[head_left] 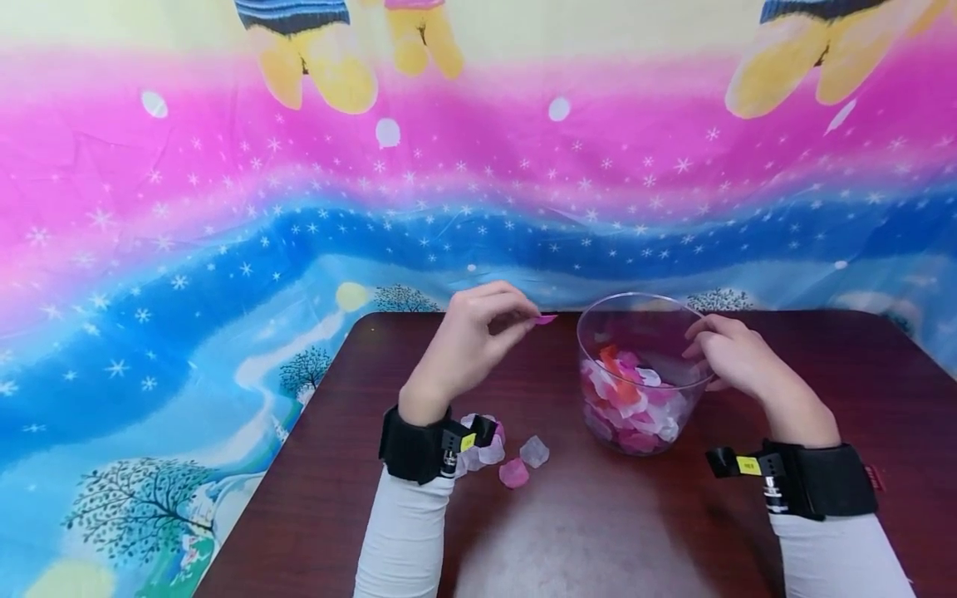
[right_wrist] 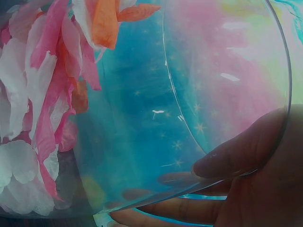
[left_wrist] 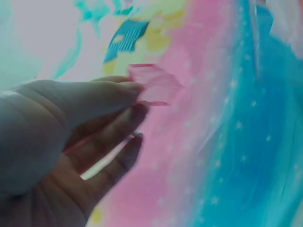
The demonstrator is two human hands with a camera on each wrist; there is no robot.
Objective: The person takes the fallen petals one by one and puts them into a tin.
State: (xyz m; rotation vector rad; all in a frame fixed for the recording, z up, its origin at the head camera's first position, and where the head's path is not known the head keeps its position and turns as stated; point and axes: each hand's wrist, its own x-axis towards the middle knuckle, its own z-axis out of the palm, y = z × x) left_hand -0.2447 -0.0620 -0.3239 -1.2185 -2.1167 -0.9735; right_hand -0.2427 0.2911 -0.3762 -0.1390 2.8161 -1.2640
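Pink petal [head_left: 545,319] pinched at fingertips of left hand [head_left: 471,340], thin, perhaps slightly crumpled, right hand [head_left: 736,357] gripping clear bowl [head_left: 598,320] rim

Both arms are covered by long, close-fitting sleeves of pale grey-white cloth that run down to the wrists; the left sleeve [head_left: 404,531] and the right sleeve [head_left: 841,556] look alike. Over each cuff sits a broad black strap, the left strap [head_left: 411,444] and the right strap [head_left: 826,480]. Each strap carries a small black camera block with a yellow label and a short silver cylinder with a knurled look. A small red tag shows at the outer edge of the right strap. The left hand [head_left: 467,345] and right hand [head_left: 736,357] are bare, without gloves.
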